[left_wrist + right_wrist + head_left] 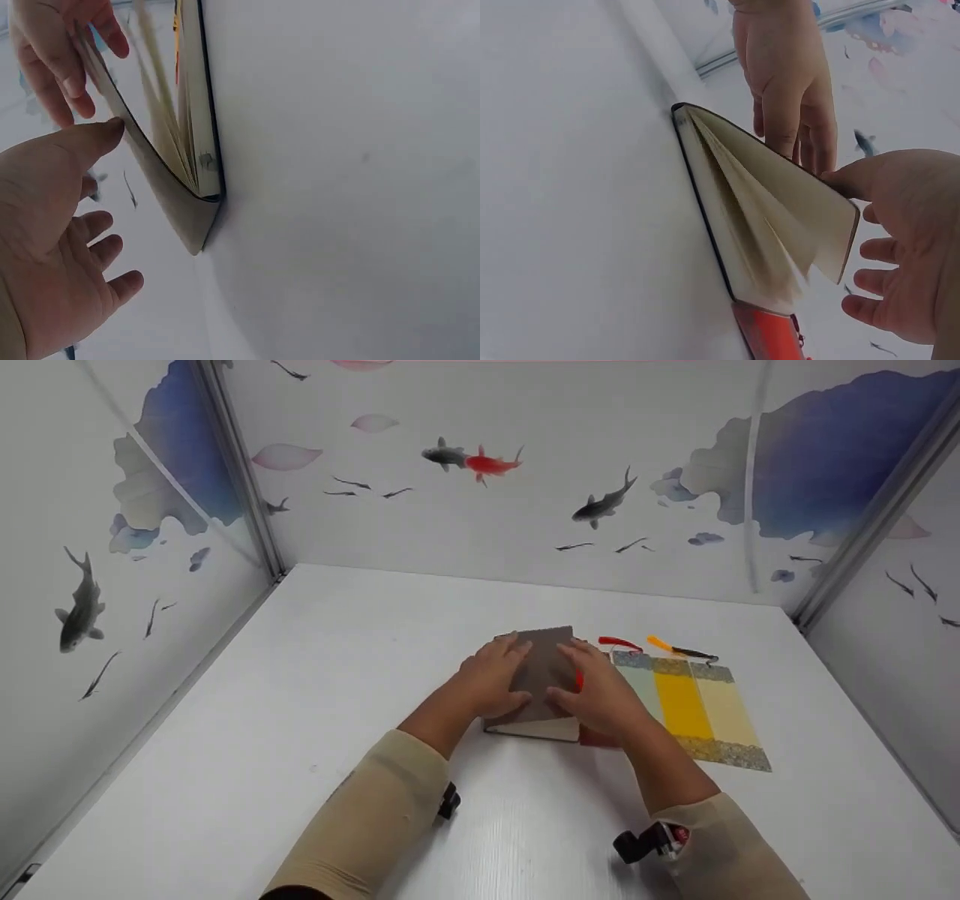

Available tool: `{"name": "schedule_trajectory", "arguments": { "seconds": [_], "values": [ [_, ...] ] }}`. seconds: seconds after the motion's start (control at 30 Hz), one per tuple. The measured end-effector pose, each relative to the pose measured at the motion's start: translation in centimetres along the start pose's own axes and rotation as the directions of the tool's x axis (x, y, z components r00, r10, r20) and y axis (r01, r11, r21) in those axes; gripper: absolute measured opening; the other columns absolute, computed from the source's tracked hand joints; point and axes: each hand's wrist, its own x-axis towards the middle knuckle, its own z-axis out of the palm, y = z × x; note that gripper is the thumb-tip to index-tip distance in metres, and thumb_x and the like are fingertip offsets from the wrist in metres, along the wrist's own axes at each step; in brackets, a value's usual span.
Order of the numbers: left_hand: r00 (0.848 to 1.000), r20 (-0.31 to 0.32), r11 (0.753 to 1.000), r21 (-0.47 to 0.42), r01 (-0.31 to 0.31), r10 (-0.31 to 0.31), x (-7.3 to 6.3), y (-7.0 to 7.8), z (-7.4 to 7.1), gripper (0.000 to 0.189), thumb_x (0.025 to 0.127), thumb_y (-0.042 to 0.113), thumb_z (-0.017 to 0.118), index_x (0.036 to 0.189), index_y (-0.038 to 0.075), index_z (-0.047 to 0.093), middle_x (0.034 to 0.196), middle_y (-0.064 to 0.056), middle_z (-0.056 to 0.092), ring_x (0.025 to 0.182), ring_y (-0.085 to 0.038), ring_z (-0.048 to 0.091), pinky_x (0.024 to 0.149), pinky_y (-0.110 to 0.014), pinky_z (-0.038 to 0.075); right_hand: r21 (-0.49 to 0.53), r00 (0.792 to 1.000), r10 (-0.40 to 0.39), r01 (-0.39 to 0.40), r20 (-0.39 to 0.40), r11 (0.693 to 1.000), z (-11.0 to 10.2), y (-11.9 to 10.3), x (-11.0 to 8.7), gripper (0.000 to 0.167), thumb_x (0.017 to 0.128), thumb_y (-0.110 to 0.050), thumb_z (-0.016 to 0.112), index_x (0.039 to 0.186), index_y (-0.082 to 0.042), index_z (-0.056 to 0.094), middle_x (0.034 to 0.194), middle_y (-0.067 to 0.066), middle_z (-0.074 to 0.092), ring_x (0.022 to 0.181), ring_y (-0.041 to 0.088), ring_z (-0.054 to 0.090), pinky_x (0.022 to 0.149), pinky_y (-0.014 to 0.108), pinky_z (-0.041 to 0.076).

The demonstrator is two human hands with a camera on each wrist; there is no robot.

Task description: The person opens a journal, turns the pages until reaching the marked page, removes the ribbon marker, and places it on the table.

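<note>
A notebook (pixel 546 671) with a grey-brown cover lies on the white table, its front cover partly raised. Loosely fanned pages (pixel 757 217) show beneath the cover in the right wrist view. My left hand (pixel 491 679) rests on the cover's left side; its thumb touches the cover (pixel 161 176) while the other fingers stand apart from it in the left wrist view. From the right, my right hand (pixel 602 690) touches the cover, with its thumb at the outer edge and its fingers loosely spread. Part of a red strip (pixel 600 738) shows beside the notebook, mostly hidden by my right hand.
Right of the notebook lie a pale green bookmark (pixel 646 690), a yellow bookmark (pixel 684 705) and a cream bookmark (pixel 727 709). A red tassel (pixel 620 643) and an orange tassel (pixel 660 644) lie at their top ends. White walls painted with fish surround the table (pixel 360 660).
</note>
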Motion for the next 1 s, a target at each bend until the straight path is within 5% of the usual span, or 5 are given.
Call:
{"name": "schedule_trajectory", "arguments": {
  "seconds": [0.17, 0.33, 0.6, 1.0],
  "values": [
    [0.990, 0.144, 0.999, 0.044, -0.002, -0.004, -0.3, -0.2, 0.2, 0.083, 0.105, 0.050, 0.065, 0.173, 0.027, 0.024, 0.183, 0.001, 0.012, 0.170, -0.025, 0.015, 0.135, -0.052, 0.026, -0.226, 0.992, -0.106, 0.119, 0.068, 0.967, 1.3, 1.0, 0.2, 0.081, 0.100, -0.046, 0.074, 0.169, -0.029, 0.035, 0.182, 0.001, 0.018, 0.170, 0.033, 0.014, 0.131, 0.065, 0.024],
    [0.962, 0.273, 0.999, 0.045, 0.021, -0.032, -0.6, -0.6, 0.5, 0.075, 0.107, 0.052, 0.060, 0.171, 0.031, 0.027, 0.182, 0.007, 0.017, 0.169, -0.019, 0.017, 0.137, -0.047, 0.024, -0.300, 0.981, -0.107, 0.152, 0.162, 0.942, 2.4, 1.8, 0.4, 0.074, 0.105, -0.047, 0.067, 0.169, -0.027, 0.036, 0.181, 0.003, 0.023, 0.170, 0.033, 0.012, 0.132, 0.064, 0.024],
    [0.951, 0.307, 0.998, 0.051, 0.031, -0.045, -0.6, -0.6, 0.9, 0.072, 0.107, 0.053, 0.060, 0.170, 0.033, 0.030, 0.182, 0.010, 0.018, 0.169, -0.017, 0.017, 0.137, -0.046, 0.024, -0.327, 0.968, -0.076, 0.155, 0.241, 0.932, 3.1, 2.7, 0.4, 0.069, 0.108, -0.049, 0.060, 0.169, -0.029, 0.036, 0.179, 0.002, 0.029, 0.169, 0.032, 0.017, 0.135, 0.063, 0.015],
    [0.945, 0.324, 0.998, 0.057, 0.040, -0.056, -0.9, -0.3, 0.5, 0.073, 0.106, 0.053, 0.063, 0.169, 0.034, 0.033, 0.181, 0.010, 0.019, 0.169, -0.017, 0.018, 0.136, -0.046, 0.025, -0.320, 0.963, -0.075, 0.158, 0.259, 0.934, 3.2, 3.0, 0.2, 0.071, 0.108, -0.051, 0.059, 0.170, -0.030, 0.032, 0.180, 0.002, 0.027, 0.170, 0.031, 0.017, 0.135, 0.063, 0.014]
  ]
}}
